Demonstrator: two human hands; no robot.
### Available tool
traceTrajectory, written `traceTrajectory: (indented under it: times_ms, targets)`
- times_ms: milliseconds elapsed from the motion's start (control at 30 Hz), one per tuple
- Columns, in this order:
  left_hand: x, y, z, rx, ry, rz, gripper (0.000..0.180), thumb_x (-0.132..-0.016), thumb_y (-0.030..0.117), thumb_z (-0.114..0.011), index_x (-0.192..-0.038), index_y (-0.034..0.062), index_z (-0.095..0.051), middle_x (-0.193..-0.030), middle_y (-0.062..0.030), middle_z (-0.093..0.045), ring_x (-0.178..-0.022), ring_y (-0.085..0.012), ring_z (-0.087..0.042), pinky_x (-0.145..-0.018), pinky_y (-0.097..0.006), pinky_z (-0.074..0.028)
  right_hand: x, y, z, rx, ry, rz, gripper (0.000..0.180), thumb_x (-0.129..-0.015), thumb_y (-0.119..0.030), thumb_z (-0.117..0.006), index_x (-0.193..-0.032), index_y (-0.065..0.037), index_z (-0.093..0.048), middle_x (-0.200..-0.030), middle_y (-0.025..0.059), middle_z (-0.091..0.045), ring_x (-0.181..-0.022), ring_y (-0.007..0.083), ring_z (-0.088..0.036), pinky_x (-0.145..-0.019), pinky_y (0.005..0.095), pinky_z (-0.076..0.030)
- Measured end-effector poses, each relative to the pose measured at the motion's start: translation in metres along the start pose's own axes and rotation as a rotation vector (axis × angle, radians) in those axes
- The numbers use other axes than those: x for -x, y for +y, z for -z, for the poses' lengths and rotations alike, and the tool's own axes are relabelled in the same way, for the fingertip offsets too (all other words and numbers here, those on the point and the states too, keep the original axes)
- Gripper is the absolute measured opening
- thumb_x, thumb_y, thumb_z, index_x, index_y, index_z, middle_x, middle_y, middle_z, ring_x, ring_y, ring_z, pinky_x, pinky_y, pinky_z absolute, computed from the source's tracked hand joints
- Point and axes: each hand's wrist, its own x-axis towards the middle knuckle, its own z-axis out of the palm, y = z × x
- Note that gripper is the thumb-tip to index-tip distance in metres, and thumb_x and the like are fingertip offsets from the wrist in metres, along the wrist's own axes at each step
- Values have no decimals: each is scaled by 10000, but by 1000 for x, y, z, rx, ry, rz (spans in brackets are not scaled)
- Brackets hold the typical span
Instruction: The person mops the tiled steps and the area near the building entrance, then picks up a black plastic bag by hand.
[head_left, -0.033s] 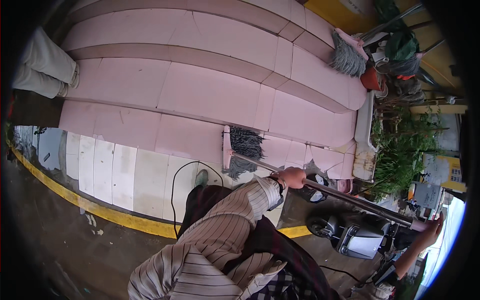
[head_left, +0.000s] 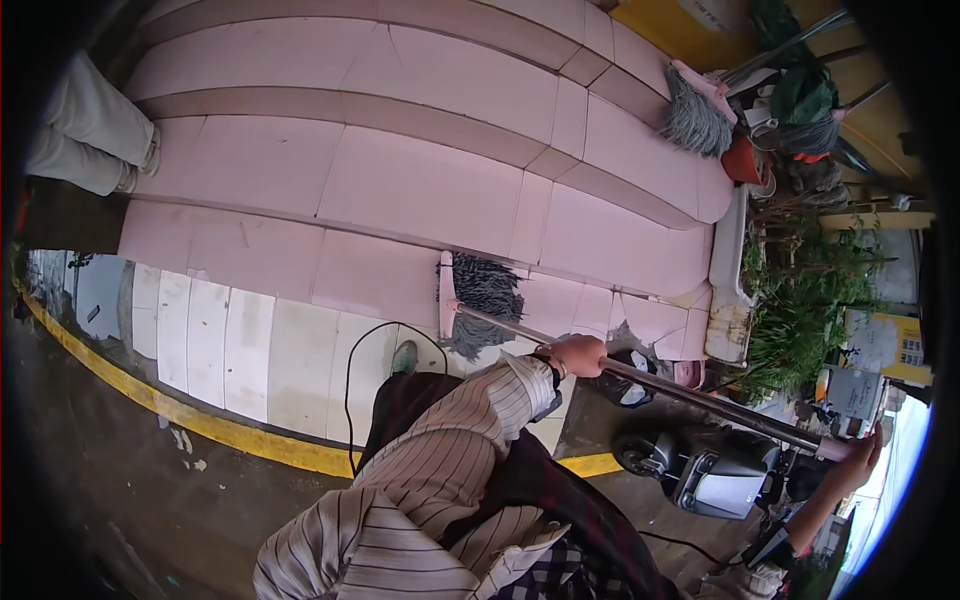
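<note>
A mop with a pink head and dark grey strands (head_left: 484, 302) lies against the lowest pink step, its strands spread over the step and the white tiles. Its metal handle (head_left: 700, 398) slants down to the right. My left hand (head_left: 578, 355), coming out of a striped sleeve, is wrapped round the middle of the handle. At the handle's far end, my right hand (head_left: 852, 466) grips the pale top part; some of its fingers are hard to make out near the picture's rim.
Pink tiled steps (head_left: 420, 180) rise beyond the mop. Another mop (head_left: 697, 115) leans at the upper right by a red pot (head_left: 743, 160) and a planter (head_left: 732, 290). A scooter (head_left: 715, 480) stands at right. Another person's legs (head_left: 85, 135) are at left. A black cable (head_left: 350, 390) loops nearby.
The mop head has shifted slightly to the left along the step. Both hands have moved a little left with the handle, keeping their hold.
</note>
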Motion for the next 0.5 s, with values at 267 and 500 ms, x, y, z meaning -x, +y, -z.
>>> traceTrajectory:
  times_ms: [267, 500]
  targets:
    - [125, -85, 81, -122, 107, 195, 98, -611, 204, -600, -619, 108, -589, -659, -93, -603, -645, -296, -584, -573, -405, -447, 96, -11, -85, -302, -93, -134, 230, -885, -97, -465, -1075, -21, -570, -654, -5, -496, -581, 63, -438, -568, 191, -354]
    - [254, -171, 135, -345, 198, 390, 92, -607, 198, -587, -636, 110, -592, -654, -95, -596, -671, -311, -571, -638, -428, -437, 245, -17, -157, -595, -396, -447, 159, -880, -56, -451, -974, -20, -575, -697, 10, -515, -609, 82, -467, -597, 220, -409]
